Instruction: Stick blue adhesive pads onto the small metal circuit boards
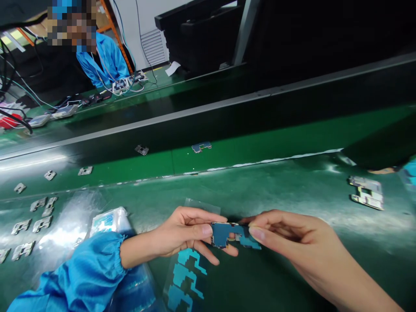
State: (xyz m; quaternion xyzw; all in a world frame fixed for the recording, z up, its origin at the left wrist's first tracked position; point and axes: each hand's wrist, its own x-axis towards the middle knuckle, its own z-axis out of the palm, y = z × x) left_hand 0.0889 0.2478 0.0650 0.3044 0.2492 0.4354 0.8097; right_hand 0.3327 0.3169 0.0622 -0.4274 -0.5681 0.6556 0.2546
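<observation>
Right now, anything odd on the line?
One stray: a bare circuit board sits alone at the far right of the green mat, away from the rows of boards at left. On the belt, one board shows blue film, unlike its bare neighbour.

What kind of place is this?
Probably an electronics assembly line in a factory: a small circuit board is being handled, more lie on a green conveyor belt, and a co-worker nearby wears a blue smock.
</observation>
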